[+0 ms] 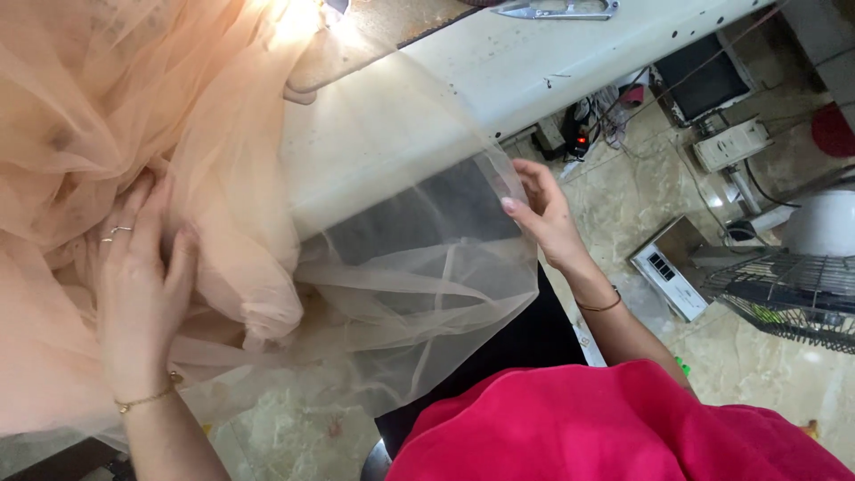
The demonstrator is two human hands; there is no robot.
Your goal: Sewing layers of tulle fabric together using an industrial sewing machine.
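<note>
Over the white worktop (552, 62) edge, peach tulle (223, 178) spreads from 9 o'clock to centre. It looks very light, soft and easily snagged (judging by its sheerness). Left hand (142, 276) presses flat, open, on the gathered folds; right hand (539, 209) pinches the free edge.
</note>
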